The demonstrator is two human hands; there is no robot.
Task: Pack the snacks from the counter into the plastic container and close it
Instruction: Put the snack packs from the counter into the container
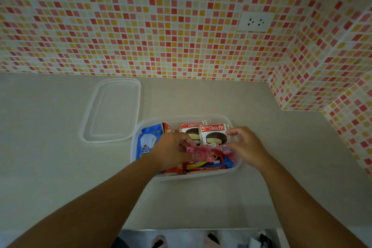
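A clear plastic container sits on the pale counter, filled with snack packs. Two Choco Pie packets lie at its far side, a blue packet at its left, red and blue wrappers at the near side. My left hand pinches a pink wrapped snack over the container. My right hand holds the other end of that pink wrapper, fingers curled. The clear lid lies flat on the counter, behind and left of the container.
A mosaic-tiled wall runs behind the counter and turns the corner at the right. A white double socket is set in the back wall. The counter's front edge is near my body, with the floor below.
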